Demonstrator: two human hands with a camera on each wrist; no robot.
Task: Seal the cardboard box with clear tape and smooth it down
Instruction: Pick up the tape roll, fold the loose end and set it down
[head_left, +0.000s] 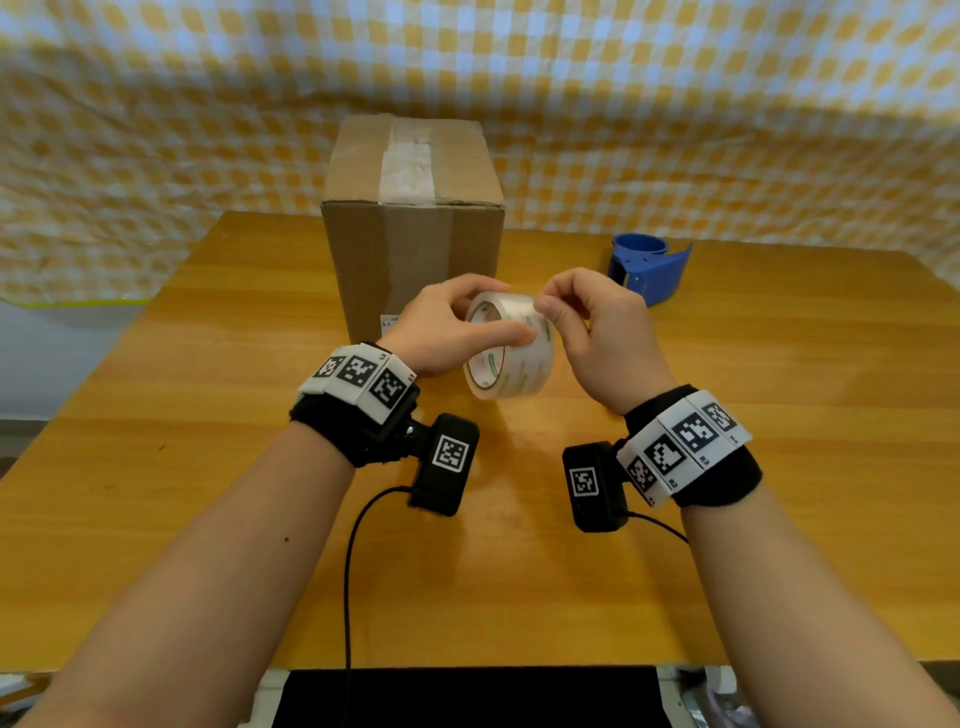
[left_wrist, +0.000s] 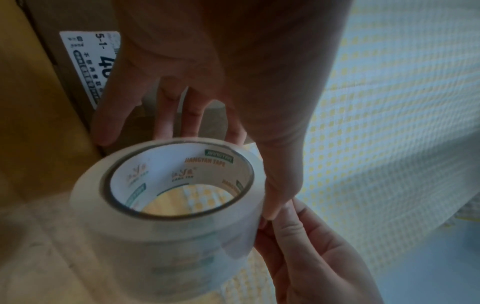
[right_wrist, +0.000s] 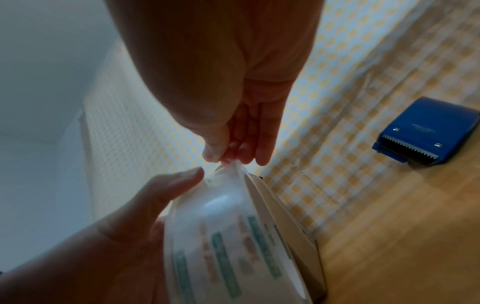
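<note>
1. The wooden bench (head_left: 779, 415) carries everything.
2. A brown cardboard box (head_left: 415, 249), taped along its top, stands near the far edge.
3. The blue plastic tape cutter (head_left: 652, 267) lies toward the far right corner.
4. The left hand (head_left: 441, 332) grips the roll of clear tape (head_left: 511, 348) above the bench, in front of the box.
5. The right hand (head_left: 597, 332) pinches the tape's loose end.

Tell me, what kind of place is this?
Probably a makeshift packing spot, not a real shop: a wooden table holds a cardboard box and a blue tape cutter, with a yellow checked cloth hung behind. Both hands work a tape roll.
</note>
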